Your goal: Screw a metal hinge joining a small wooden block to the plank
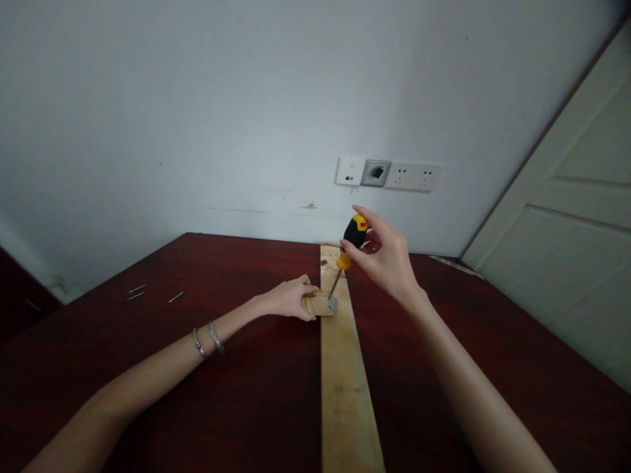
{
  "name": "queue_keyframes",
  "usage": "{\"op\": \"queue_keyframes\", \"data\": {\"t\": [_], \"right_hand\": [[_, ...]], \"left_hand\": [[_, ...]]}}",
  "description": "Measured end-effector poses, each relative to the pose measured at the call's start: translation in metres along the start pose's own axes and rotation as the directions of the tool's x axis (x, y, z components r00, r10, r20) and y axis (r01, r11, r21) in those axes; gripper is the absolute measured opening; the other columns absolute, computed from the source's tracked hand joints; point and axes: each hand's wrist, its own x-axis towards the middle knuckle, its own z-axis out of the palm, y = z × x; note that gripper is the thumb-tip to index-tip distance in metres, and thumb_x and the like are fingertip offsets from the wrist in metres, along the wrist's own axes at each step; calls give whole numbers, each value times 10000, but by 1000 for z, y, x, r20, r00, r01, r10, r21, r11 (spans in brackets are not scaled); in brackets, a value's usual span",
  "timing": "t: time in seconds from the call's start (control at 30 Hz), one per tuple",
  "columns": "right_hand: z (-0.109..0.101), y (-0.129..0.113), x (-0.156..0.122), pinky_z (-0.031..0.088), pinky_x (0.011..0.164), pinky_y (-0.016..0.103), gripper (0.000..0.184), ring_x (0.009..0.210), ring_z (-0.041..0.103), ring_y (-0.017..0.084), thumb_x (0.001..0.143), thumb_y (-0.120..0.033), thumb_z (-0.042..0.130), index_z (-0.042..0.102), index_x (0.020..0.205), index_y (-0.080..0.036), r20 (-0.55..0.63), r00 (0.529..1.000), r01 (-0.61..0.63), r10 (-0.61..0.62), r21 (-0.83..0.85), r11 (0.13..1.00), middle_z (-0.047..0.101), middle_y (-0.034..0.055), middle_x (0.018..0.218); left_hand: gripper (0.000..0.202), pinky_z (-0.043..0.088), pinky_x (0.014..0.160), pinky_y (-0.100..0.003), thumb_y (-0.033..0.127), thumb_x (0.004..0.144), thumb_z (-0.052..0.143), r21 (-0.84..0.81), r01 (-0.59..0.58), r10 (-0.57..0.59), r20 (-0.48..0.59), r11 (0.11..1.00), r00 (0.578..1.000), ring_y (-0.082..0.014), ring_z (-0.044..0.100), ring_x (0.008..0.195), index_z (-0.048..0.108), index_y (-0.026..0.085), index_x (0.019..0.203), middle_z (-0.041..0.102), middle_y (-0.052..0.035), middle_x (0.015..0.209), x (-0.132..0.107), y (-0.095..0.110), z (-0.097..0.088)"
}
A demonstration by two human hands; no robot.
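Note:
My right hand (387, 259) is closed round the black and yellow handle of a screwdriver (351, 242), held nearly upright. Its tip comes down on a small metal bracket (333, 304). The bracket sits at the end of a small wooden block (318, 304) that rests against a long pale wooden plank (345, 374). My left hand (288, 299) grips that block from the left, fingers curled over it. Two bracelets circle my left wrist.
The plank lies lengthwise on a dark red table (207, 368). Three nails or screws (142, 293) lie at the table's far left. A white wall with a socket strip (388, 173) stands behind. A pale door (566, 243) is at the right.

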Motion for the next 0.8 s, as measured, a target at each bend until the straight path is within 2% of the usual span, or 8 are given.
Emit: {"op": "queue_keyframes", "data": {"t": [0.1,0.2,0.33,0.47,0.53,0.7,0.8], "right_hand": [[-9,3,3,513,594,304,597,612,524,117,769,-300,619,466,1341,-230,-46,999,-30,30,-12,999,612,72,1079],[-14,16,6,516,646,339,625,630,553,140,758,-318,618,468,1352,-195,-48,995,-88,84,-91,992,642,92,1071],[-2,51,4,494,805,394,609,823,635,232,748,-328,607,523,1315,-123,90,976,-170,196,-239,956,680,139,1063],[22,86,-8,446,924,379,577,1038,621,301,749,-329,593,570,1266,-75,307,869,-277,388,-347,896,665,182,1140],[35,98,-16,431,944,374,562,1095,598,328,736,-319,604,591,1239,-69,385,812,-292,439,-383,876,639,190,1193],[59,115,-34,463,882,327,419,1042,633,301,729,-297,612,677,1115,-147,471,758,-301,451,-361,883,700,124,1094],[69,122,-43,467,878,310,447,1037,640,276,732,-299,611,658,1154,-162,502,732,-315,461,-351,882,697,101,1113]], "left_hand": [[648,442,770,-296,478,653,722,0,-2,2,-6,1000,1000,-210,559,883,560,246,1235,509,-61,1077,0,0,0],[656,441,781,-302,474,647,728,-3,-20,19,-24,1000,1000,-210,560,884,560,241,1237,510,-64,1073,0,-2,2],[633,443,782,-306,486,639,729,-14,-41,40,-51,999,998,-209,566,871,580,219,1194,513,-63,1049,1,-6,4],[606,447,765,-299,485,639,727,-27,-55,53,-71,998,996,-201,572,844,589,202,1157,513,-59,1030,2,-11,6],[603,446,765,-298,484,638,729,-22,-57,56,-72,998,996,-202,573,846,593,199,1151,513,-58,1021,3,-13,6],[585,443,770,-289,490,640,732,-16,-60,59,-69,998,996,-201,570,856,601,201,1132,511,-50,1013,3,-14,7],[597,441,774,-287,487,642,732,-18,-56,54,-70,998,996,-199,570,858,594,202,1148,514,-51,1021,2,-14,8]]}}
